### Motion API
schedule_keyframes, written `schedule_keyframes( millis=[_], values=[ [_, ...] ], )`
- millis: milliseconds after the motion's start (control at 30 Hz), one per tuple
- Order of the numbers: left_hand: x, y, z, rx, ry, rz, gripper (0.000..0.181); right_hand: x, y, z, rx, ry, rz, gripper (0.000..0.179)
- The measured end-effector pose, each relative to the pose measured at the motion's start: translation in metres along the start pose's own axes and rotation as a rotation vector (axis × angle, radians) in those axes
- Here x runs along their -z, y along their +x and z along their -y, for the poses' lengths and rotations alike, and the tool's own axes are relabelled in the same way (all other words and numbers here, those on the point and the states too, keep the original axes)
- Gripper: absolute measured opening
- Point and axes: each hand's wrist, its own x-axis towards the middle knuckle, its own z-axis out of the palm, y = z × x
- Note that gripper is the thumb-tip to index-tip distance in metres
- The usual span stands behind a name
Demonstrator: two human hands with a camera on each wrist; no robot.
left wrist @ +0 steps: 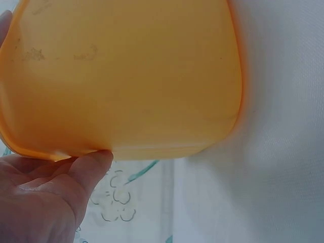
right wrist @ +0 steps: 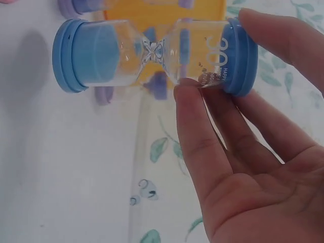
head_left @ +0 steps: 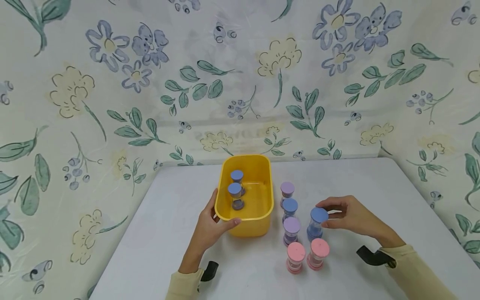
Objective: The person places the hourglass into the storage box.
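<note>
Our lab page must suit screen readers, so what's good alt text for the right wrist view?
A right hand holds one end of a transparent, blue-capped hourglass containing blue sand, shown sideways. Behind it are part of a yellow rectangular container and a white floral covering.

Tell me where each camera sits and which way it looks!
Head: on the head, looking forward and down at a yellow tub, hourglasses, left hand, right hand and sleeves.
Left wrist: worn there, facing the tub's outside; that hand partly shows.
Right wrist: worn there, facing the blue-capped hourglass that hand holds.
Head and right wrist share that hourglass.
</note>
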Motion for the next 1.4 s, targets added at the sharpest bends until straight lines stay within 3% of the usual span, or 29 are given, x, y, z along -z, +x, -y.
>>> schedule_keyframes(
  millis=[600,1167,1400],
  values=[
    [-0.004,0.001,0.002,-0.01,-0.031,0.02,0.108,0.029,0.021,0.048,-0.082,-0.113,-0.183,0.045],
    [-0.001,0.0,-0.001,0.014,-0.02,0.003,0.11,0.028,0.076,0.091,-0.1,-0.152,-0.282,0.05],
    [-0.001,0.001,0.0,0.017,-0.011,0.0,0.11,0.025,0.103,0.109,-0.067,-0.139,-0.269,0.05]
  ],
)
